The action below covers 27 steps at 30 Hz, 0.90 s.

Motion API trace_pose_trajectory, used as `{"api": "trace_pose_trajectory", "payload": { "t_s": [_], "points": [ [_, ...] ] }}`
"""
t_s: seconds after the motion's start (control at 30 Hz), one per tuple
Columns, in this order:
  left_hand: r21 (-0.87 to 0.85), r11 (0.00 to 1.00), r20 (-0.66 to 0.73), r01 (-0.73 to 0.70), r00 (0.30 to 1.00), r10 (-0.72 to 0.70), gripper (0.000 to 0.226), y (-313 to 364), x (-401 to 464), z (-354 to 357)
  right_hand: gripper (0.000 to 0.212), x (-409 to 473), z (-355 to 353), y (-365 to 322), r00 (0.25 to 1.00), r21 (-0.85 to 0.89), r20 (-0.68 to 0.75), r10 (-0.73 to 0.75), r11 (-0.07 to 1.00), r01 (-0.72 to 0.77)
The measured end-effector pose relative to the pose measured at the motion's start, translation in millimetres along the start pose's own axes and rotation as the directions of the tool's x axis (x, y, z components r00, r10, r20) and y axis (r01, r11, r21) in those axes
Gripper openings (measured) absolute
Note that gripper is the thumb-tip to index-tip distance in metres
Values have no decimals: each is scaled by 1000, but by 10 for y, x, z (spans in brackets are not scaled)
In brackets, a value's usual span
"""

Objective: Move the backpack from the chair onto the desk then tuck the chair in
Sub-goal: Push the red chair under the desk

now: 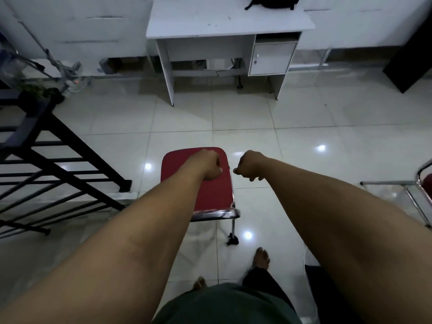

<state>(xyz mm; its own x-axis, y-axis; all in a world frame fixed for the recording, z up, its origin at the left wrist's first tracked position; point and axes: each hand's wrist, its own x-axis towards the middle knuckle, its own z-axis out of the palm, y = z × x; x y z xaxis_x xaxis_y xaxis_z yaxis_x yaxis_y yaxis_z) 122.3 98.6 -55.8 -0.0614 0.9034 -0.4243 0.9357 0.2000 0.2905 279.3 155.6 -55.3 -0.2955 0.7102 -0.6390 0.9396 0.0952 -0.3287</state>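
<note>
Head view shows the first stage complete as far as can be judged: the backpack [272, 1] lies on the far right part of the white worktop [210, 19], cut off by the upper frame edge, with a strap trailing toward the worktop's middle. It is black and soft-bodied; its full shape cannot be assessed. The second stage is outstanding. The chair [205, 183] stands on the tiled floor [304, 113], well apart from the worktop, with open floor between them and the knee space under the worktop unobstructed. The chair has a red padded seat, bare of any load, on a chrome tube frame with a dark foot cap visible at the near right leg; the near frame edge is bright and reflective. Both arms are extended toward it. The left hand [208, 164] is over the seat with fingers curled under in a closed grip; whether it holds the seat or merely rests there cannot be told. The right hand [249, 166] is likewise curled shut at the seat's right edge, apparently on the frame rail, though contact is not clearly shown. Judged remaining: push the chair forward into the knee space.
</note>
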Motion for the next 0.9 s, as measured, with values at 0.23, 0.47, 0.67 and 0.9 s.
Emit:
{"api": "trace_pose_trajectory", "payload": {
  "t_s": [0.23,0.47,0.67,0.9],
  "points": [
    [0,1000,17,30,999,-30,32,-402,-382,124,33,-277,458,-215,1000,17,16,-9,1000,9],
    [-71,989,72,130,989,-125,34,-526,-730,349,39,-377,789,-296,999,-62,17,-48,997,49],
    [-109,972,78,206,977,-199,37,-639,-1050,623,32,-466,954,-258,994,-161,-41,-97,983,89],
    [-64,979,89,192,979,-186,59,-825,-1286,669,47,-602,1106,-284,991,-132,-74,-114,986,104]
  ]
}}
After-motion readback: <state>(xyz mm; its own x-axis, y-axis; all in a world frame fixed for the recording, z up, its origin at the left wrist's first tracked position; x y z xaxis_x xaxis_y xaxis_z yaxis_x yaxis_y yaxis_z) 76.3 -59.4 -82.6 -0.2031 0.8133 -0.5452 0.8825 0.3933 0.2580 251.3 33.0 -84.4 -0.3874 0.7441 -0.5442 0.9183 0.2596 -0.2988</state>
